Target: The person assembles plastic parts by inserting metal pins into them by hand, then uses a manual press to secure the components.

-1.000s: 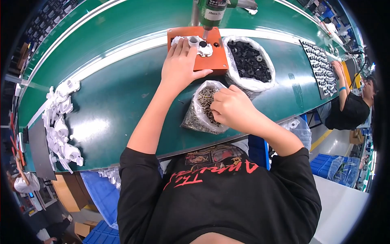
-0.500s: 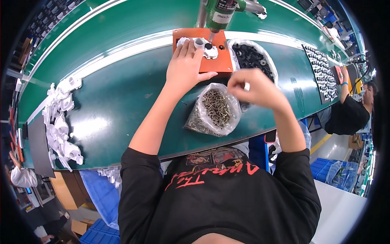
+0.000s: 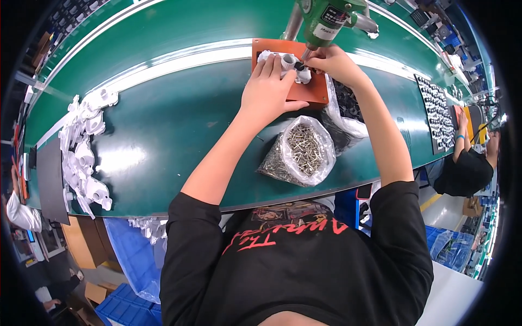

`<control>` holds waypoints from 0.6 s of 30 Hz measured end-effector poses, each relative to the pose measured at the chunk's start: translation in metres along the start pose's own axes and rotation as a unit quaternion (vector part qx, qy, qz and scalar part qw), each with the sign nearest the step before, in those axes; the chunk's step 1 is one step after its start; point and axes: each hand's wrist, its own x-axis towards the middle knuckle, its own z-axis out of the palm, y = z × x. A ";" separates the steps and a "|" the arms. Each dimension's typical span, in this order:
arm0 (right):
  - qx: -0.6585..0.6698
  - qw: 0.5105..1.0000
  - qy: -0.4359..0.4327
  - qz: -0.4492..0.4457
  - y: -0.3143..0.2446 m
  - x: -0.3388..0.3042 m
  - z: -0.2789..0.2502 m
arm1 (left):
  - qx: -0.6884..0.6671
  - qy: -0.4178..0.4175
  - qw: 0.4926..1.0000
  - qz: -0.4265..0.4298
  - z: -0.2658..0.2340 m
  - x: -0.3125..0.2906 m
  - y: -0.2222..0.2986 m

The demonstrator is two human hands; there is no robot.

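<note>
My left hand (image 3: pixel 269 89) lies over the left end of a white plastic part (image 3: pixel 303 76), fingers stretched out along it and thumb spread. The part sits on an orange fixture plate (image 3: pixel 312 94) and has a round collar and a black piece on it. My right hand (image 3: pixel 338 64) is closed in a pinch at the part's right side, beside the tip of a green power driver (image 3: pixel 322 27) on a stand. What the pinch holds is hidden. Nearer to me stands an open clear plastic bag of screws (image 3: pixel 304 146).
Right of the fixture is a clear bag of black plastic pieces (image 3: pixel 346 103). White plastic parts (image 3: pixel 84 155) are heaped at the left of the green table (image 3: pixel 163 141). A board with rows of small parts (image 3: pixel 432 111) lies far right, near a co-worker (image 3: pixel 470 168).
My right hand has moved up and away from over the screw bag to the driver tip. My left hand stays on the white part. The whole view has shifted slightly.
</note>
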 end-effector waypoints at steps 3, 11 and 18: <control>0.006 1.000 -0.010 0.018 0.004 0.005 0.000 | -0.002 -0.003 1.000 0.000 -0.001 0.000 0.000; 0.019 0.997 -0.078 0.010 0.009 0.014 -0.009 | 0.006 -0.004 1.000 -0.003 -0.001 0.001 0.001; 0.012 0.995 -0.102 0.017 0.017 0.019 -0.015 | 0.017 -0.037 0.999 -0.011 -0.004 0.001 0.002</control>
